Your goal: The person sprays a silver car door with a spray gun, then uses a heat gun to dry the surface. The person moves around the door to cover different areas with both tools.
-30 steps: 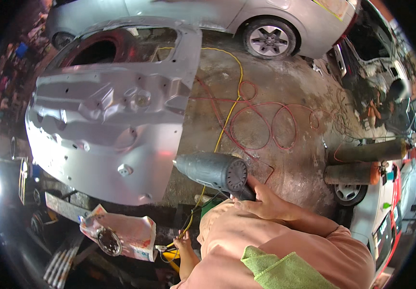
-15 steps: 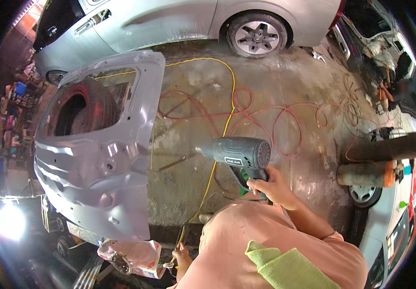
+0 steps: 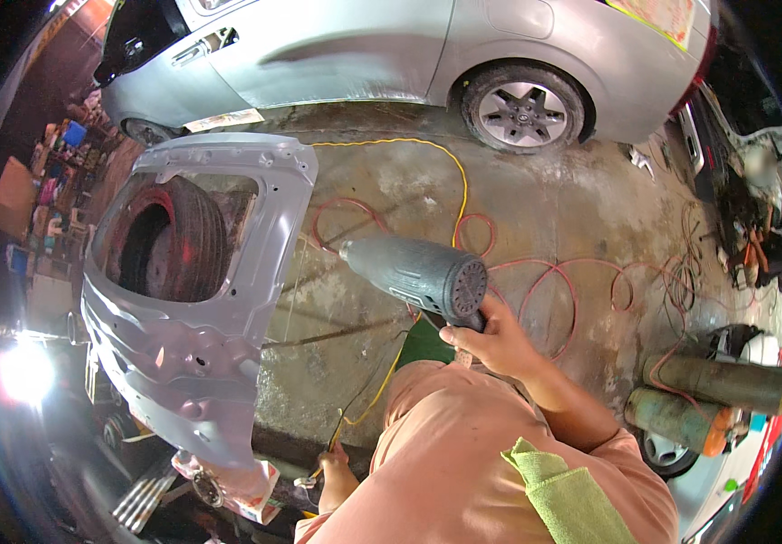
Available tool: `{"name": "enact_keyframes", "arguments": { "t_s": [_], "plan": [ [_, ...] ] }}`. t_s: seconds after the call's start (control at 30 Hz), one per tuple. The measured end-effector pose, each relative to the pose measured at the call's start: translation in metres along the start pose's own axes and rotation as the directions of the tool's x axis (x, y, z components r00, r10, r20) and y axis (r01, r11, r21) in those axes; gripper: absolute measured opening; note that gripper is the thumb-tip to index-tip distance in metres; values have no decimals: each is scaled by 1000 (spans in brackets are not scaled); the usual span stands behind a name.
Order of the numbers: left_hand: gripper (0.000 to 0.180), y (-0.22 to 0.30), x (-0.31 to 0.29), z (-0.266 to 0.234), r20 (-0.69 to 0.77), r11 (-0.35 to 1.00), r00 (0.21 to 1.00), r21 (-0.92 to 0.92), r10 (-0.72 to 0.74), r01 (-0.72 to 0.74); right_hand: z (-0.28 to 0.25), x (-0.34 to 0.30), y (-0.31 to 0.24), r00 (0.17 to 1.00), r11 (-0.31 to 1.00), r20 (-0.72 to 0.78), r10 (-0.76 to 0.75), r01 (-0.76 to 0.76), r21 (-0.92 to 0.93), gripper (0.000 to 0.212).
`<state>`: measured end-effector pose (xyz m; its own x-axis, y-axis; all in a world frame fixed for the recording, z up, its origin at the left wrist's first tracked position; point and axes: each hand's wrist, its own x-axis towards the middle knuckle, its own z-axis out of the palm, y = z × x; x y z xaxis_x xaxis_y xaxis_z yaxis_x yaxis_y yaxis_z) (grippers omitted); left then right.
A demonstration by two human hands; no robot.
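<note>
My right hand is wrapped round the handle of a dark grey heat gun, its narrow nozzle pointing left toward the grey car tailgate panel. Nozzle and panel look apart in this view. Low down, beside my body, the fingers of my left hand are closed round a yellow extension cord, where a thin dark lead runs along it. The bare tailgate stands to my left with an open window hole, and a tyre shows through it.
A silver car is parked across the far side. Red hose loops over the concrete floor. Gas cylinders lie at the right, near another vehicle. A bright lamp glares at the left. A green cloth hangs over my shirt.
The heat gun has moved left and away from my body, its nozzle closer to the tailgate. My view has tilted up, showing more of the silver car. Left hand keeps its hold low down.
</note>
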<state>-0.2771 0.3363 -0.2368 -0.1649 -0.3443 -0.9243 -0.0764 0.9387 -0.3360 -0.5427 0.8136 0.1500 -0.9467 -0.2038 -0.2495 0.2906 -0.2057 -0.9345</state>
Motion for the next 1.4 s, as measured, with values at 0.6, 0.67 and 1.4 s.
{"name": "enact_keyframes", "arguments": {
  "t_s": [0.6,0.67,1.4],
  "plan": [
    [47,159,12,-217,54,734,990,-666,-127,130,-58,452,-59,981,933,193,30,42,-356,45],
    [46,163,5,-234,94,551,979,-815,-182,181,-58,486,-74,975,932,217,49,33,-360,45],
    [38,320,-19,-495,333,-741,927,-663,-169,103,-151,822,-154,645,896,653,397,-118,-428,41]
  ]
}}
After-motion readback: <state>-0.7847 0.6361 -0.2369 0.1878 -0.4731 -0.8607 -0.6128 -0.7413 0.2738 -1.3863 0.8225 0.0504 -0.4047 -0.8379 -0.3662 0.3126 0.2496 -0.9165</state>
